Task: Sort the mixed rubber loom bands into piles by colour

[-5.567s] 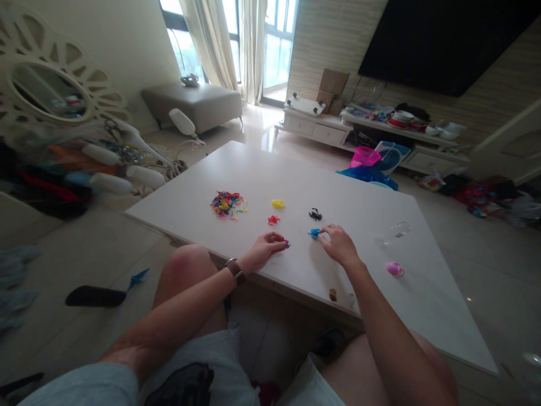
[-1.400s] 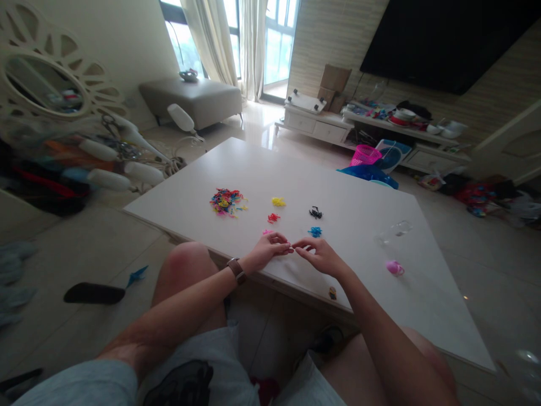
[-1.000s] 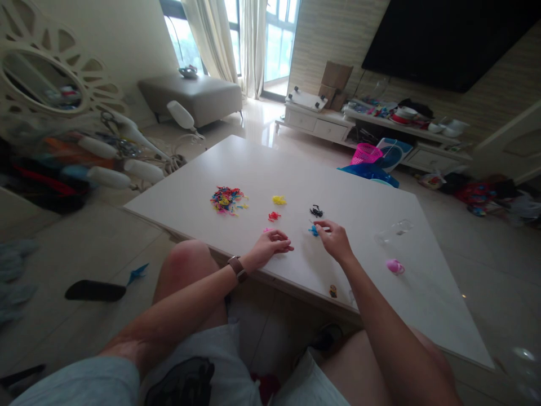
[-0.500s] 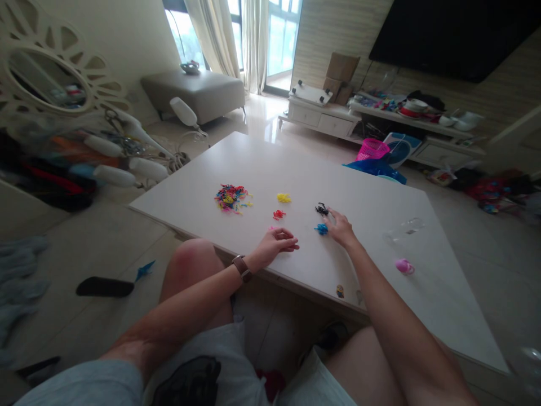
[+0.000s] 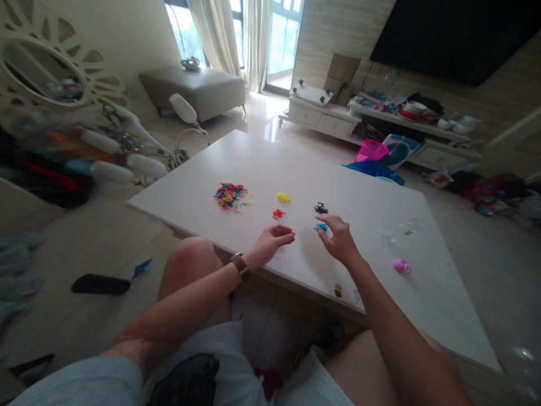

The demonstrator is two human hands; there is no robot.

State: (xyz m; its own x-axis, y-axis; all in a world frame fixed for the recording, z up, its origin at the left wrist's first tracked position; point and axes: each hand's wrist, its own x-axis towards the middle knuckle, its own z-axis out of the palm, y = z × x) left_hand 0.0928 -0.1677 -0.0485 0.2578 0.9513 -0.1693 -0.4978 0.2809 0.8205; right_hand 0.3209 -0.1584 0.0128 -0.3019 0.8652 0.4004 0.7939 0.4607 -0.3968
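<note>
Small piles of coloured bits, perhaps little rubber bands, lie on the white table (image 5: 262, 158). Nearest to my left hand (image 5: 273, 243) is the red pile (image 5: 278, 214); its fingers are curled with the tips together, and what they hold, if anything, is too small to make out. My right hand (image 5: 339, 239) hovers with thumb and fingers apart, its thumb by the blue pile (image 5: 321, 226), which it partly covers. Just beyond its fingertips is the black pile (image 5: 321, 208). Farther back sits the yellow pile (image 5: 283, 197), with a larger mixed pile (image 5: 230, 195) to the left.
Toward the right of the table lie a clear plastic bottle (image 5: 403, 231) and a pink egg-shaped thing (image 5: 401, 267). A small yellow figure (image 5: 338, 291) is by the near edge. A lamp with white shades (image 5: 146, 166) stands beyond the left edge.
My right hand has moved slightly left and toward me, from beside the black pile to over the blue one. My left hand has curled its fingers more and hides the pink bits that showed behind it.
</note>
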